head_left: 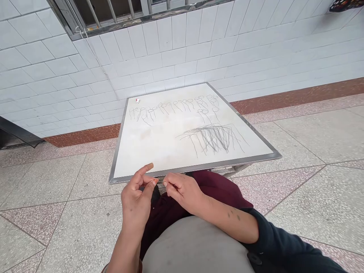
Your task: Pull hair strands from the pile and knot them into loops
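Observation:
Over the near edge of the white table (pixel 165 148), my two hands are close together with their fingertips almost meeting. My left hand (pixel 138 201) pinches thumb against finger, its index finger raised; a tiny orange-red spot shows at the pinch, too small to name. My right hand (pixel 184 191) is closed, thumb pressed to the curled fingers, and what it grips is hidden. On the tabletop lies a loose pile of thin dark strands (pixel 217 138), mostly straight. Farther back, looped strands (pixel 176 104) with trailing ends are laid out in a row.
A small white and red item (pixel 138 101) sits at the table's far left corner. Metal trim (pixel 196 167) borders the tabletop. Behind stands a white tiled wall (pixel 170 57) with a barred window (pixel 113 11). The floor is speckled stone (pixel 298 136).

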`<state>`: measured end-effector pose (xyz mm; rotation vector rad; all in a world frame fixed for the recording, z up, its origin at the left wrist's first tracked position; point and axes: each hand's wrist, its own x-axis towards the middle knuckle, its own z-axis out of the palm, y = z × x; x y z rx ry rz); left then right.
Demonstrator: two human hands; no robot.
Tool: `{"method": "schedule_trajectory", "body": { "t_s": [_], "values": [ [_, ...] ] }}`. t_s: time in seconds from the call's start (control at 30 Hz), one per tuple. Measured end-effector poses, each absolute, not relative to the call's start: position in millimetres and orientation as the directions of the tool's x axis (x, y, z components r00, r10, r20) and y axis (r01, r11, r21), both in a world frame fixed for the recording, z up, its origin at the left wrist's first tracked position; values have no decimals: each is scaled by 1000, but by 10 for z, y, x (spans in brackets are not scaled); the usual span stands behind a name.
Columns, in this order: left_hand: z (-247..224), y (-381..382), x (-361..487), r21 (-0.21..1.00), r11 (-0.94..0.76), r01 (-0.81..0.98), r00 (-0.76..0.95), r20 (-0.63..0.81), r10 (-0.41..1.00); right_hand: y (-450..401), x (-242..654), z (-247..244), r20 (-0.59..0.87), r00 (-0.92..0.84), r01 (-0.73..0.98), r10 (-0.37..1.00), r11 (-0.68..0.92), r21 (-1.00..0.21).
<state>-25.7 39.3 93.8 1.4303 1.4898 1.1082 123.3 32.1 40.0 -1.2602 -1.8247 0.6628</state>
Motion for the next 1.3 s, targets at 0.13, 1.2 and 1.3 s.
{"method": "schedule_trajectory", "body": {
  "t_s": [0.13, 1.2, 1.3],
  "values": [
    [957, 380, -257, 943, -8, 332, -95, 42, 995, 320, 1237, 380, 323, -183, 539, 929, 369, -757],
    [973, 400, -461, 929, -45, 366, -131, 99, 986, 363, 1283, 523, 458, -317, 547, 831, 554, -628],
    [997, 385, -421, 927, -36, 373, -130, 91, 987, 379, 1174, 477, 440, -309, 574, 843, 535, -620]
  ]
}}
